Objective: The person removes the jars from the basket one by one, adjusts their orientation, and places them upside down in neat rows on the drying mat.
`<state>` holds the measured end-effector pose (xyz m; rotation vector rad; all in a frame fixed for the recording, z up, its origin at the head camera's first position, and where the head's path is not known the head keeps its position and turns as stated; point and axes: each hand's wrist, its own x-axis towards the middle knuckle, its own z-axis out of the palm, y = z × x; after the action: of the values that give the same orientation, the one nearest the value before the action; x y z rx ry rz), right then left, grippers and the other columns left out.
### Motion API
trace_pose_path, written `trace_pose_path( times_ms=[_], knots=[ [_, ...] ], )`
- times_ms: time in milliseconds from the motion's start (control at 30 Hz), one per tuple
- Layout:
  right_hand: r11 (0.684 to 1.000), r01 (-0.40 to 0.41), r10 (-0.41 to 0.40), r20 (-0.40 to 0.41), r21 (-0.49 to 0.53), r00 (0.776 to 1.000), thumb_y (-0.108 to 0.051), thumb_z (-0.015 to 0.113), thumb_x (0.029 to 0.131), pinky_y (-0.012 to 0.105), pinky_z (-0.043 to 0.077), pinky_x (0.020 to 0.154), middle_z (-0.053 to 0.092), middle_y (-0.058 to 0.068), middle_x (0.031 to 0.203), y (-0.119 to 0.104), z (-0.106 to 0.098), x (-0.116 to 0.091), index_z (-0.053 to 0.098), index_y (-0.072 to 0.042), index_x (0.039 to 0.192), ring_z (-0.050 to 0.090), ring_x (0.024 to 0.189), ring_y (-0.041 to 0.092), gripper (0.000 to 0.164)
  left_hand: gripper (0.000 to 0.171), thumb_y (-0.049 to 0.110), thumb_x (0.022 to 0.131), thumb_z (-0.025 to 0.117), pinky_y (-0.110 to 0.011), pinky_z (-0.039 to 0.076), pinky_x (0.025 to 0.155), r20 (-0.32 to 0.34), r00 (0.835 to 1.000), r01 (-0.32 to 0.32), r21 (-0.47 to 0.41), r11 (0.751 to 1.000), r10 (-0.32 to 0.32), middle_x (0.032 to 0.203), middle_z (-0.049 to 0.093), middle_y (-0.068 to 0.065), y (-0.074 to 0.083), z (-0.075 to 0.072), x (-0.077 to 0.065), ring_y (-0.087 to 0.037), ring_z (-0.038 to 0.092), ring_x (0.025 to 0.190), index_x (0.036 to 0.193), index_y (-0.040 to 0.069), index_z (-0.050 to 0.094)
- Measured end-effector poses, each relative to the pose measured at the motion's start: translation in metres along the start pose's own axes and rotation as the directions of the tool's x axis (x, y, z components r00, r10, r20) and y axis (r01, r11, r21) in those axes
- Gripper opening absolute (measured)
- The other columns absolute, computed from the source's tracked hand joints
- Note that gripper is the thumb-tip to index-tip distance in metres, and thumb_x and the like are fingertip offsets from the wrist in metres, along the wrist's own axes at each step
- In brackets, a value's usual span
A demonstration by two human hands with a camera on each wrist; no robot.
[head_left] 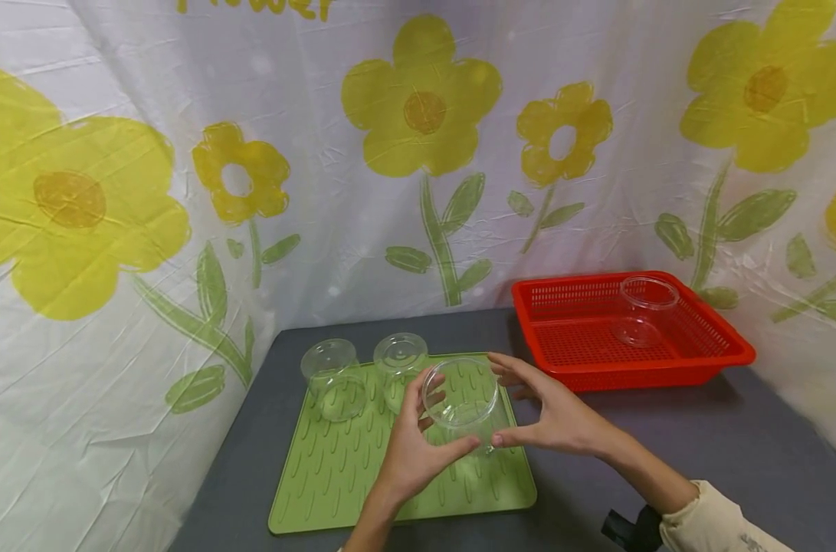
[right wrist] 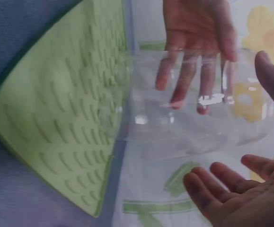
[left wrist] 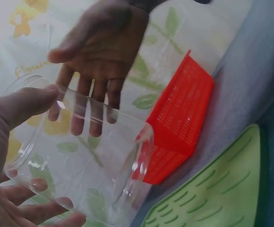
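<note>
My left hand [head_left: 418, 456] holds a clear plastic jar [head_left: 467, 418] above the green mat [head_left: 335, 483]. In the left wrist view, the thumb lies at the rim of this jar [left wrist: 96, 137] and the fingers curve along its other side. My right hand [head_left: 558, 418] is at the jar's right side with its fingers spread. A gap shows between that hand [right wrist: 255, 189] and the jar [right wrist: 184, 123] in the right wrist view. Two similar clear jars, a left one [head_left: 335, 387] and a right one [head_left: 398, 356], stand at the mat's back edge.
At the back right of the grey table [head_left: 245, 460] sits a red plastic basket [head_left: 638, 377]. Inside it, toward the right, stands another clear jar [head_left: 645, 318]. A white curtain [head_left: 321, 253] with painted yellow flowers hangs behind the table and along its sides.
</note>
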<state>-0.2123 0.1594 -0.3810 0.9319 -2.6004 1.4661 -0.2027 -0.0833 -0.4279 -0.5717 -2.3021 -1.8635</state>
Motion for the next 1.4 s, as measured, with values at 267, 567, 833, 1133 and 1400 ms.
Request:
trace_pose_path(
  times_ms=[267,567,833,1133,1400],
  knots=[
    [1.000,0.029,-0.029,-0.060,0.006,0.998,-0.027,0.089,0.080,0.046,0.049,0.109,0.045,0.012,0.158,0.021,0.012,-0.013,0.032,-0.026,0.160,0.049,0.140,0.038,0.098,0.099,0.016,0.082,0.086,-0.070,0.040,0.109,0.001,1.000,0.017,-0.122,0.992,-0.017,0.158,0.043,-0.008,-0.007,0.000,-0.004,-0.039,0.048,0.140,0.160,0.024,0.024],
    [0.993,0.115,-0.109,-0.128,0.039,0.986,-0.019,0.091,0.077,0.032,0.047,0.110,0.047,0.014,0.156,0.036,0.027,-0.013,0.032,-0.025,0.160,0.046,0.143,0.012,0.102,0.098,0.012,0.086,0.081,-0.060,0.046,0.109,0.017,1.000,-0.017,-0.217,0.976,0.021,0.159,0.038,-0.014,-0.012,0.006,-0.003,-0.045,0.044,0.142,0.161,0.024,0.019],
    [0.998,0.047,-0.041,-0.127,0.047,0.991,-0.026,0.093,0.075,0.058,0.043,0.113,0.039,0.008,0.163,0.037,0.034,-0.005,0.030,-0.026,0.161,0.042,0.146,0.024,0.107,0.099,0.012,0.087,0.080,-0.036,0.051,0.106,0.038,0.999,-0.016,-0.261,0.965,0.027,0.161,0.034,-0.017,-0.013,0.008,0.000,-0.046,0.041,0.144,0.162,0.022,0.016],
    [0.995,0.039,-0.027,-0.129,0.089,0.991,-0.027,0.093,0.075,0.069,0.037,0.110,0.047,0.011,0.157,0.039,0.034,0.002,0.034,-0.024,0.159,0.047,0.141,0.032,0.103,0.102,0.014,0.086,0.082,-0.038,0.049,0.108,0.042,0.999,-0.023,-0.274,0.961,0.035,0.162,0.032,-0.020,-0.013,0.008,0.005,-0.046,0.041,0.144,0.162,0.020,0.016],
    [0.998,0.048,-0.040,-0.142,0.048,0.989,-0.026,0.092,0.075,0.062,0.043,0.108,0.051,0.006,0.153,0.044,0.032,0.003,0.037,-0.015,0.158,0.053,0.135,0.021,0.100,0.105,0.020,0.085,0.085,-0.055,0.046,0.111,0.056,0.998,-0.025,-0.263,0.965,0.041,0.162,0.035,-0.013,-0.017,0.006,0.008,-0.041,0.042,0.144,0.163,0.024,0.014]
  ],
)
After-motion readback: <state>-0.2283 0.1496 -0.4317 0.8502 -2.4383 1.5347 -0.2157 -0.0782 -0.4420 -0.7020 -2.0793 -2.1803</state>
